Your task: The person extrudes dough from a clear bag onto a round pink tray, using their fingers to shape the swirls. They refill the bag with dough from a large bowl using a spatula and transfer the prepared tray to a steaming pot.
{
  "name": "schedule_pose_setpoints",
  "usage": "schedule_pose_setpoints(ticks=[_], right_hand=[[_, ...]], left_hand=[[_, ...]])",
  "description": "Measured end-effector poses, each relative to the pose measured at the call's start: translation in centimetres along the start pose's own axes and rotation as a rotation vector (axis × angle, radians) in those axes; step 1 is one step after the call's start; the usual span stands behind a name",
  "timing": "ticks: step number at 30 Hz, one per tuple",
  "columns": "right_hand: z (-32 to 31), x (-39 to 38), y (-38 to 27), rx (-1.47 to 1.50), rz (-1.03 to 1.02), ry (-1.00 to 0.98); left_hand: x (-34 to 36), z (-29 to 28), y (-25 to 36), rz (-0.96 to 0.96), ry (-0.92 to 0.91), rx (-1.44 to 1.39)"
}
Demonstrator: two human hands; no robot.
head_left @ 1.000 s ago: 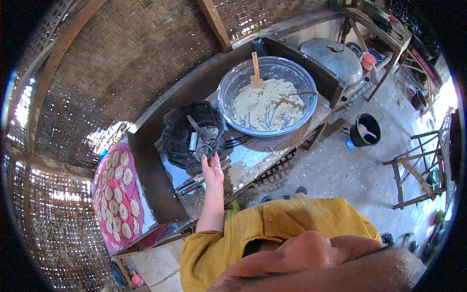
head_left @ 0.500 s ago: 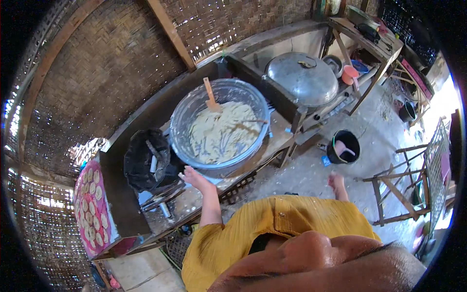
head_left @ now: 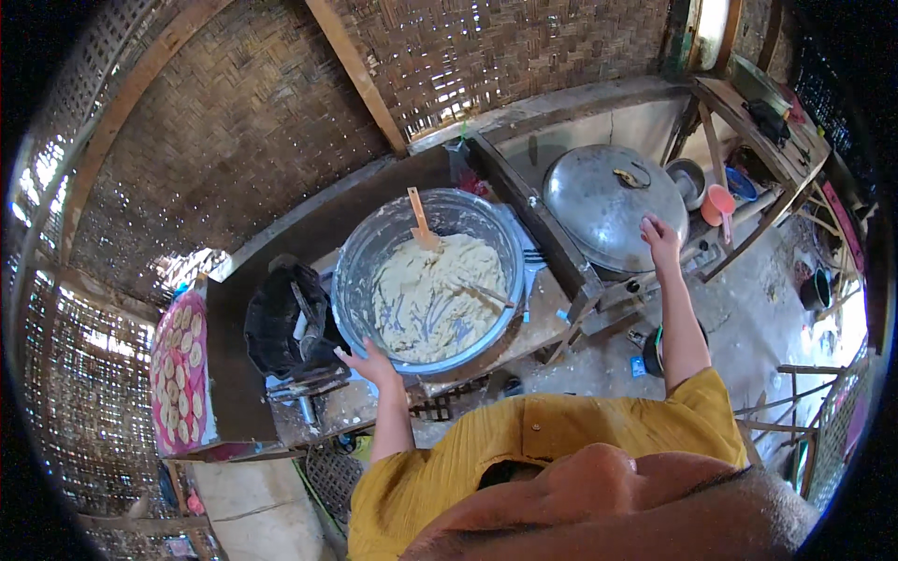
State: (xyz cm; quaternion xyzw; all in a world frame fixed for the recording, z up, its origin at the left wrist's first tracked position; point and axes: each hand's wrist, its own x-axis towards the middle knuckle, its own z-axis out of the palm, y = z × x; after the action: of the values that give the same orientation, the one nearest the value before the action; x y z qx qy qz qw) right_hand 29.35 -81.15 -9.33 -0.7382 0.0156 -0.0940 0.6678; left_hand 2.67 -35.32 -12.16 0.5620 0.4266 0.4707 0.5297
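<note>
My left hand (head_left: 376, 365) is open at the near left rim of a large grey-blue basin (head_left: 350, 329), its fingers stretched out and bare. Whether it touches the rim I cannot tell. Pale, sticky dough (head_left: 435, 313) covers the basin's bottom, with an orange-handled spatula (head_left: 422, 222) standing in it at the back and a thin stick (head_left: 486, 294) lying across at the right. My right hand (head_left: 661, 239) reaches out over the near right part of a big domed metal lid (head_left: 594, 201), short of its handle (head_left: 633, 176). Its fingers are loosely bent, with nothing visible in them.
Left of the basin stands a black-lined container (head_left: 271, 323) with tools inside. Flat pale dough rounds (head_left: 178, 369) lie on a pink sheet at the far left. A wooden divider (head_left: 533, 220) separates basin and lid. A pink dipper (head_left: 719, 203) sits beyond the lid.
My right hand has risen from low at my right side and stretched forward over the metal lid. My left hand stays beside the basin. The whole view has shifted slightly.
</note>
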Motion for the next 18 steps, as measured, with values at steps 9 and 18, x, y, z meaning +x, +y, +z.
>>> schedule_pose_setpoints(ticks=[9, 18], right_hand=[[0.7, 12.0, -0.6, -0.588, -0.230, 0.111], [1.9, 23.5, 6.4, -1.340, -0.325, -0.129]], left_hand=[[-0.1, 0.0, -0.7, -0.085, -0.001, -0.058], [1.0, -1.3, -3.3, 0.006, 0.089, 0.107]])
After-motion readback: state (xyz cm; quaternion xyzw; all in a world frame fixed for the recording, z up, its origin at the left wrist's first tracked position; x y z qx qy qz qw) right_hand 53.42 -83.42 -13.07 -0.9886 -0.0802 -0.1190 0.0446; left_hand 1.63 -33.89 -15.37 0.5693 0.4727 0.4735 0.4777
